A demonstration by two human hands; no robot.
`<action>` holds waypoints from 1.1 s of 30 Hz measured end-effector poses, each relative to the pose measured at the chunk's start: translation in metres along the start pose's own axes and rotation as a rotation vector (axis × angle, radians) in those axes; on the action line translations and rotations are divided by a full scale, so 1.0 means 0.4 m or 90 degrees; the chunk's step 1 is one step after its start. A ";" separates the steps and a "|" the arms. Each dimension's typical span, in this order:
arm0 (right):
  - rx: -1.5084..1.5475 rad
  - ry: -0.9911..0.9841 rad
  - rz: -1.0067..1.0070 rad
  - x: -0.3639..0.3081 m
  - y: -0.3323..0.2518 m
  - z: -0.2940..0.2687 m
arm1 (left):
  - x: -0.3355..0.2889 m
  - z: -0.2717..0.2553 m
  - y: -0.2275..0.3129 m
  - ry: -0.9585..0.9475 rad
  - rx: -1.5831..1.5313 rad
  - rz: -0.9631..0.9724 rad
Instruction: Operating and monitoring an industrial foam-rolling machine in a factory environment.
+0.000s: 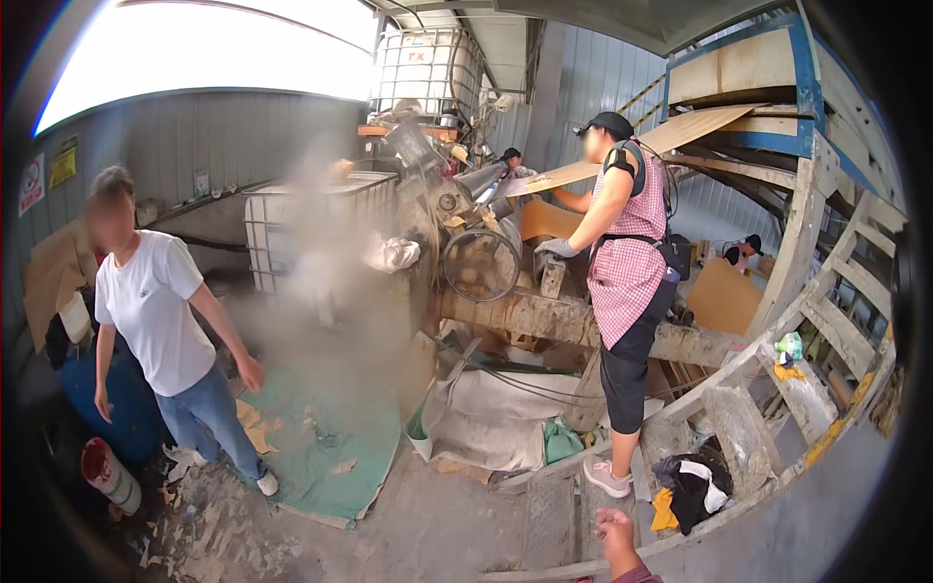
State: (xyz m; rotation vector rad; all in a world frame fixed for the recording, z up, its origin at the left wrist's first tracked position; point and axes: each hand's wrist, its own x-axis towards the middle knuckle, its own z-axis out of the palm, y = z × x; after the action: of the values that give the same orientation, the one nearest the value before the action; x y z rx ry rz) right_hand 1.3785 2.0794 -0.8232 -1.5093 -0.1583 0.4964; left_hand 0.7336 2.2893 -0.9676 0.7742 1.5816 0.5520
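Note:
My right hand comes in at the lower edge, right of the middle, with a dark reddish sleeve behind it. Its fingers are loosely bent and a little apart, and nothing shows in them. It is nearest to the worn metal steps and the shoe of a person standing there. Bundled black, white and yellow cloth lies on a step to its right. My left hand is out of the picture.
A person in a checked apron stands at a machine with a handwheel, one gloved hand on it. Another person in a white shirt stands at left beside a blue drum. Green sheeting covers floor; wooden stairs rise at right.

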 end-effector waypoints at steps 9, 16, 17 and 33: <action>0.010 0.024 -0.075 -0.135 -0.070 0.035 | 0.084 -0.038 -0.019 -0.090 -0.083 0.007; 0.068 -0.019 -0.045 -0.101 -0.039 -0.089 | 0.232 -0.039 -0.180 -0.161 -0.094 -0.009; 0.033 -0.005 -0.063 -0.135 -0.055 -0.127 | 0.102 0.049 -0.110 -0.123 -0.010 0.044; -0.033 -0.026 0.091 -0.442 0.190 -0.443 | -0.208 0.043 -0.312 -0.155 0.150 0.040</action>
State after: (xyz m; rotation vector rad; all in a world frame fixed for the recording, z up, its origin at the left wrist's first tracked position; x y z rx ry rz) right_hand 1.2757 1.8443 -0.8747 -1.5693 -0.0969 0.6421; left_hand 0.7334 2.1432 -1.0060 1.0317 1.4134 0.3050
